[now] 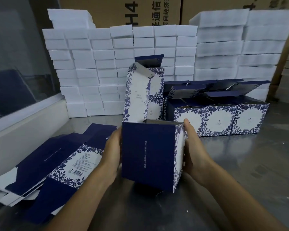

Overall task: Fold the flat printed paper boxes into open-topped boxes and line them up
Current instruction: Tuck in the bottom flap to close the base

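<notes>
In the middle of the frame both hands hold a dark blue paper box with white floral side panels [150, 157], already squared up and tilted toward the camera, its tall lid flap [137, 92] standing up behind. The main risk from here, I judge, is the bottom: its lower edge hangs above the grey metal surface [240, 164] and cannot be seen, so unlocked bottom flaps could spring open once the grip loosens. A squeeze could also crease the thin side walls.

The left hand [112, 152] lies along the box's left wall, fingers hidden behind it. The right hand [193, 152] clasps the floral right wall, thumb at the top corner (both forearms enter from the bottom edge).

Finished open-topped boxes [223, 117] stand in a row at right centre; the stack of flat printed blanks [57, 164] lies at lower left.
</notes>
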Tool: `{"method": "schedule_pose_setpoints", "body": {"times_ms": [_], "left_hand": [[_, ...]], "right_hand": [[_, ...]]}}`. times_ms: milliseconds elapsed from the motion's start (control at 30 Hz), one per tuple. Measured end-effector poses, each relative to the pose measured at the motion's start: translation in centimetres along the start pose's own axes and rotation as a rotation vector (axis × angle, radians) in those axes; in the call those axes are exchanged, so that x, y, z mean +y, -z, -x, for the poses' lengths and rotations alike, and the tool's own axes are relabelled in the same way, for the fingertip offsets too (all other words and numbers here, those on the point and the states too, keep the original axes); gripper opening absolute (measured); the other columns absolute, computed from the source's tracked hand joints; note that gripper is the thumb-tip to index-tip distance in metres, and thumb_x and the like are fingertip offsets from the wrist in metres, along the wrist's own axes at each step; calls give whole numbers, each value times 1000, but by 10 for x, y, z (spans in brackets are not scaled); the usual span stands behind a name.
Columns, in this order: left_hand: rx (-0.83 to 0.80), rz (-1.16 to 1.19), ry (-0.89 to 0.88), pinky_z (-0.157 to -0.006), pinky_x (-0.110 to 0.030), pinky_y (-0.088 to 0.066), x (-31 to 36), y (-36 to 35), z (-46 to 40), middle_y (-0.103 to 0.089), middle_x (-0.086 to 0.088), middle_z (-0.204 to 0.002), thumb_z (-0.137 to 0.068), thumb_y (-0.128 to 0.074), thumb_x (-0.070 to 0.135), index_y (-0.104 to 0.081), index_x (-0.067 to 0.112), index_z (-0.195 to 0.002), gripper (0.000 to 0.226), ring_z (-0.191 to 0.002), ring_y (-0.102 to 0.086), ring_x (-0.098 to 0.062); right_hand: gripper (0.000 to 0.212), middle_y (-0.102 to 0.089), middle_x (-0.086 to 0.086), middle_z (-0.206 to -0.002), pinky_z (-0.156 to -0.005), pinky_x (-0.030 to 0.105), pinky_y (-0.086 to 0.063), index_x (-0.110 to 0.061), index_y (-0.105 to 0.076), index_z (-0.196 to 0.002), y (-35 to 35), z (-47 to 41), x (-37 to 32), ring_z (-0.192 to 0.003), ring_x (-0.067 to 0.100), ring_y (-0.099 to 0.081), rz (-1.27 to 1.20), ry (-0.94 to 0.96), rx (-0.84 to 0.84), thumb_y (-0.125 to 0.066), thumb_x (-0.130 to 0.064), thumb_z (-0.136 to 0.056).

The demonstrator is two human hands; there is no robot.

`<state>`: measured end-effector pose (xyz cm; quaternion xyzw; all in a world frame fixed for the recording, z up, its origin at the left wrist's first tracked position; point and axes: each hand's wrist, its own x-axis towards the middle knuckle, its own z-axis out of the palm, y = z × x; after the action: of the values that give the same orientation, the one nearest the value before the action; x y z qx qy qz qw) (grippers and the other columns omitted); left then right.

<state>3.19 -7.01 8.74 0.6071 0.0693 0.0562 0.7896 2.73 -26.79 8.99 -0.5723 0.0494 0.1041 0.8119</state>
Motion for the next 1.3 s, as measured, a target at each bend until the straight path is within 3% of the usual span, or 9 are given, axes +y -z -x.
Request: {"method": "schedule_pose_setpoints", "body": {"times_ms": [100, 233, 367, 533, 667, 767, 900, 1167, 1300], "left_hand": [[-147, 123, 101, -61, -35, -58, -1, -10, 10, -78, -6, -92, -87, -49, 66, -81, 27, -78, 51, -75, -75, -23], [-121, 169, 84, -66, -39, -57, 0, -17, 10, -75, -6, -107, -82, -50, 72, -80, 27, -93, 55, -94, -73, -27], [-72, 105, 32, -85, -59, -55, 5, -20, 12, -66, -20, -109, -68, -54, 79, -68, 25, -106, 68, -103, -62, -43], [-60, 118, 32, -62, -40, -54, 9, -17, 11, -69, -7, -115, -77, -53, 73, -58, 26, -127, 69, -100, -65, -23], [-66, 212, 56, -68, -42, -54, 12, -14, 10, -75, -4, -92, -80, -54, 71, -69, 23, -98, 53, -84, -72, -25], [-132, 230, 28, -77, -48, -54, 16, -12, 10, -78, -1, -99, -74, -54, 73, -75, 27, -99, 56, -89, -74, -25], [-223, 210, -2, -79, -47, -59, 14, -13, 12, -77, -3, -101, -63, -60, 66, -80, 32, -86, 45, -86, -75, -19], [-91, 121, -63, -94, -53, -54, 8, -10, 6, -75, 2, -77, -86, -59, 47, -77, 29, -66, 32, -82, -73, -19], [-146, 141, -84, -87, -47, -56, 8, -12, 9, -74, 0, -78, -86, -56, 39, -78, 26, -69, 30, -78, -72, -16]], "right_hand": [[52, -72, 2, -68, -45, 26, -53, -18, -76, -82, -6, 4, 2, -52, 16, -68, -16, 37, 4, -57, -66, -89], [21, -62, 8, -72, -50, 32, -52, -12, -56, -88, -4, -1, 5, -57, 19, -59, -21, 193, 152, -62, -28, -99], [51, -77, 9, -95, -60, 38, -61, -10, -72, -108, -7, 4, -1, -76, 27, -74, -143, 191, 89, -53, -56, -96], [46, -79, -5, -89, -49, 26, -57, -27, -80, -90, -15, 9, -1, -77, 11, -76, -9, 239, 8, -54, -65, -86], [36, -75, -22, -83, -53, 14, -53, -46, -77, -76, -19, 10, 1, -75, -6, -70, 141, 347, 27, -50, -65, -89], [53, -67, -14, -111, -79, 37, -57, -36, -63, -105, -17, 6, 3, -99, 3, -64, 158, 336, 140, -52, -77, -73], [48, -70, -10, -103, -52, 30, -59, -23, -54, -114, -17, 7, 3, -92, 15, -71, 112, 251, 154, -56, -64, -89], [59, -74, -27, -94, -67, 37, -56, -57, -69, -99, -24, 12, 7, -89, 2, -72, 31, 208, -117, -47, -86, -53], [68, -76, -9, -107, -56, 27, -58, -32, -63, -121, -24, 11, 12, -84, 5, -74, -52, 272, -120, -64, -66, -62]]}}
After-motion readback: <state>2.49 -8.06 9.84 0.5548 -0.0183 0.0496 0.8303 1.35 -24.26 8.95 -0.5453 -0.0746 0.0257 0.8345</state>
